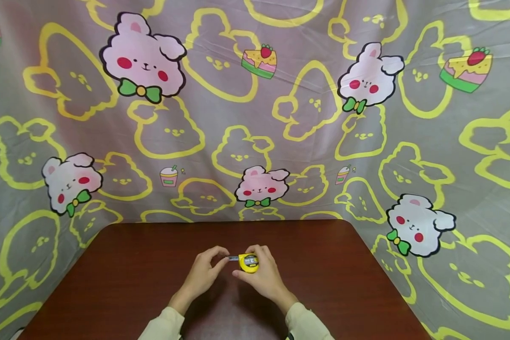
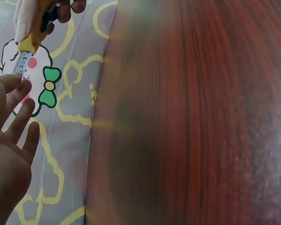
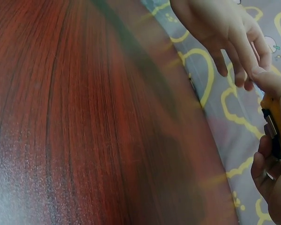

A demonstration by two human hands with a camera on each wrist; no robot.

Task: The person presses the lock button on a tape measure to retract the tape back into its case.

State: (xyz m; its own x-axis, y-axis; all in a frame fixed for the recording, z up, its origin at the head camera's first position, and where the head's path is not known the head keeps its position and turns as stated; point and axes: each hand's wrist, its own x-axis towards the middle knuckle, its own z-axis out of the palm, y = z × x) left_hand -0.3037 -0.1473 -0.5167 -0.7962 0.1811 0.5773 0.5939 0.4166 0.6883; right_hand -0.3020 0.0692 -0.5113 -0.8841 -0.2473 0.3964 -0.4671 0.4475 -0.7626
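Observation:
A yellow tape measure point(image 1: 249, 263) with a grey label is held in my right hand point(image 1: 265, 274), above the table. From its left side a short length of blade point(image 1: 233, 258) sticks out, and my left hand point(image 1: 204, 271) pinches the end of it between thumb and forefinger. In the left wrist view the printed numbers on the blade point(image 2: 23, 63) show between the left fingertips and the yellow case point(image 2: 35, 37). The right wrist view shows the dark underside of the case point(image 3: 271, 124) in the right hand's grip, partly hidden by the fingers.
A dark red-brown wooden table point(image 1: 131, 264) lies under both hands. Behind and around it hangs a grey curtain point(image 1: 306, 156) printed with yellow outlines, rabbits and cakes. The table's far edge meets the curtain.

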